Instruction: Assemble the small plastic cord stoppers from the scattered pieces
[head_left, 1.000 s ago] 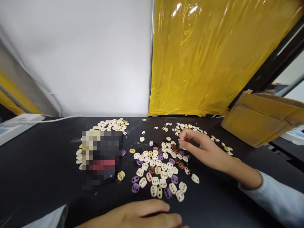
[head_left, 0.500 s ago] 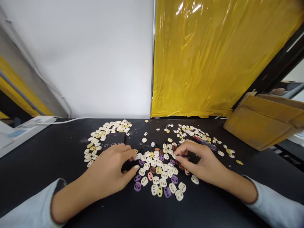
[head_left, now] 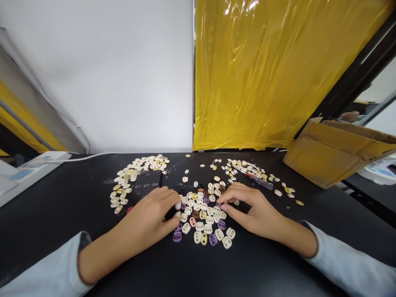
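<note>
Here, head view: black table [head_left: 46,214] before me. My left hand [head_left: 148,218] rests at left edge of mixed-colour toggle pile [head_left: 202,214], thumb and forefinger pinching small white toggle [head_left: 178,206]. My right hand [head_left: 250,208] touches pile's right edge, fingers curled; cannot tell if grasping anything. White toggles heaped far left [head_left: 136,173], far right [head_left: 247,169]. Cardboard box [head_left: 334,152] at right.

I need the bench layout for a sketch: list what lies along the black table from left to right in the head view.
White device → cream pile → left hand → mixed pile → right hand → pen → cardboard box.
</note>
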A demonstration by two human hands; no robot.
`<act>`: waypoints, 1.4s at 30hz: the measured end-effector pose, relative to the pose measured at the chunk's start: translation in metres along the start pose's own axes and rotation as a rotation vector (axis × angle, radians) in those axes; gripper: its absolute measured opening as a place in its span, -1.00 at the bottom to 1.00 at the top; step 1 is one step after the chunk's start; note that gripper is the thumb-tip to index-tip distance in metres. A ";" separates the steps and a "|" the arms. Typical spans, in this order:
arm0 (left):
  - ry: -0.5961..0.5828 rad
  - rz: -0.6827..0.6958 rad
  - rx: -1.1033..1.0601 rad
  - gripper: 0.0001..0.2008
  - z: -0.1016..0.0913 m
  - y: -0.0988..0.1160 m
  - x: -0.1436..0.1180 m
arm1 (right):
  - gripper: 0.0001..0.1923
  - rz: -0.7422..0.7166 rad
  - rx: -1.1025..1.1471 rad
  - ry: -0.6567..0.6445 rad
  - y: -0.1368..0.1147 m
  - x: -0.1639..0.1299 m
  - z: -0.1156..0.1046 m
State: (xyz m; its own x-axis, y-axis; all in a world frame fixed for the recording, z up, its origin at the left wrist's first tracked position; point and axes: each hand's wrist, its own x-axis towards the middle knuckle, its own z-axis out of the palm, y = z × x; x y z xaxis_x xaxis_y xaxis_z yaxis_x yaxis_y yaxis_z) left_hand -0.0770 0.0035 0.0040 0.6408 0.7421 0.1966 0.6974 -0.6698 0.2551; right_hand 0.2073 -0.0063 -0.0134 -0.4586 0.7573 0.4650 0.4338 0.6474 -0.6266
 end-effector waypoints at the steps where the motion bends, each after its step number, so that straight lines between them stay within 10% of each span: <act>1: 0.015 0.017 -0.004 -0.92 0.000 -0.001 0.000 | -0.86 0.002 0.002 0.000 -0.001 0.000 0.000; 8: 0.229 -0.054 -0.413 -0.94 0.001 0.022 -0.001 | -0.88 0.090 0.120 0.048 -0.013 -0.001 0.008; 16: 0.094 -0.285 -1.067 -0.88 0.022 0.061 -0.002 | -0.96 0.185 0.358 0.048 -0.038 -0.009 0.024; 42: 0.149 -0.333 -1.177 -0.94 0.033 0.062 -0.009 | -0.90 0.020 0.427 0.076 -0.040 -0.015 0.024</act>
State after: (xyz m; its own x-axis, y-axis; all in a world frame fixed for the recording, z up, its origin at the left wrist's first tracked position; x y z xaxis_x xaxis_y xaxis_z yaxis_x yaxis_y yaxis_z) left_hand -0.0286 -0.0452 -0.0135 0.3900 0.9197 0.0452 0.0560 -0.0727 0.9958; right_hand 0.1781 -0.0453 -0.0104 -0.3882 0.7839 0.4846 0.0746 0.5508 -0.8313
